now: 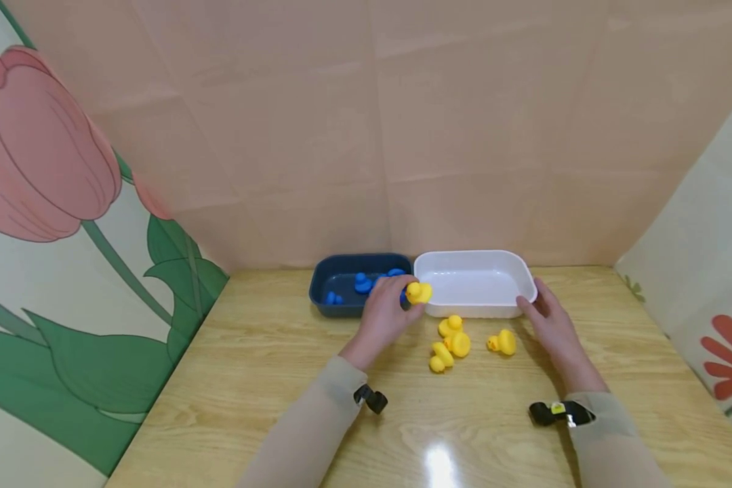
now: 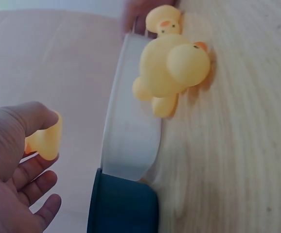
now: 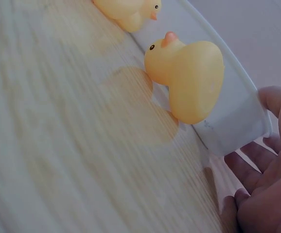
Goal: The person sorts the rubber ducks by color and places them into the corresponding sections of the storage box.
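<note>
My left hand [image 1: 388, 310] pinches a yellow rubber duck [image 1: 419, 293] between thumb and fingers, near the left end of a white tray [image 1: 470, 311]. In the left wrist view, the thumb and index finger grip this duck [image 2: 50, 138] while the other fingers spread loosely. My right hand [image 1: 552, 324] holds the white tray's right end, thumb at the rim and fingers round the outside. Three yellow ducks [image 1: 459, 344] lie bunched together before the tray, and a single yellow duck [image 1: 503, 342] lies on its side nearer my right hand.
A dark blue tray [image 1: 341, 310] stands against the white tray's left end, with several small blue ducks [image 1: 362, 283] inside; my left hand partly covers it. Behind both trays rises a pinkish covered wall [image 1: 463, 135]. The wooden table [image 1: 268, 352] extends toward me.
</note>
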Available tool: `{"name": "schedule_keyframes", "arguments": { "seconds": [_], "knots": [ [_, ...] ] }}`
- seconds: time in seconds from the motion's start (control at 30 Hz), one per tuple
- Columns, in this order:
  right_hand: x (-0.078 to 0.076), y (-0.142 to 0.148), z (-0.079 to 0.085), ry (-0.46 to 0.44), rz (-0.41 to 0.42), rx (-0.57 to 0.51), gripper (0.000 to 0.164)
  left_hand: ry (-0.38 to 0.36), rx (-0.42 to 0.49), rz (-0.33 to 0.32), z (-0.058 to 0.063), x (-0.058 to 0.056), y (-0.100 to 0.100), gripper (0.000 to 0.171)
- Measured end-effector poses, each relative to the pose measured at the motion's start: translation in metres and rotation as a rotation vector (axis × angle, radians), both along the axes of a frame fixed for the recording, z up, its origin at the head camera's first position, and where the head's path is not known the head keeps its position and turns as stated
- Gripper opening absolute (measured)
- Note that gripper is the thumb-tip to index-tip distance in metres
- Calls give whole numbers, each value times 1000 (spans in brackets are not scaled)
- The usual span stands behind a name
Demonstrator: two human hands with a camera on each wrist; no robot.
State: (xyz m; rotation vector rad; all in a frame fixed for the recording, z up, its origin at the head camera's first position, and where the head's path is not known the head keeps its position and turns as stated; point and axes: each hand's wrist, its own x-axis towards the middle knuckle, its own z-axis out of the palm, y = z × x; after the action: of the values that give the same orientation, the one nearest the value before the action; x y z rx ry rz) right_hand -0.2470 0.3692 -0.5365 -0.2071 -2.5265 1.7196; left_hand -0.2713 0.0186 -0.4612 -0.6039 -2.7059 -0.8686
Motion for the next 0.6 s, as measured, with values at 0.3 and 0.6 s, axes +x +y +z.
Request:
{"name": "schedule_keyframes", "arguments": {
  "seconds": [0.3,0.6],
  "knots": [
    [-1,2,-2,7,1,-4,99,14,8,18,4,-13,12,51],
    [-1,0,-1,-16,-16,2,99,9,2,52,3,-23,25,50]
  ]
}}
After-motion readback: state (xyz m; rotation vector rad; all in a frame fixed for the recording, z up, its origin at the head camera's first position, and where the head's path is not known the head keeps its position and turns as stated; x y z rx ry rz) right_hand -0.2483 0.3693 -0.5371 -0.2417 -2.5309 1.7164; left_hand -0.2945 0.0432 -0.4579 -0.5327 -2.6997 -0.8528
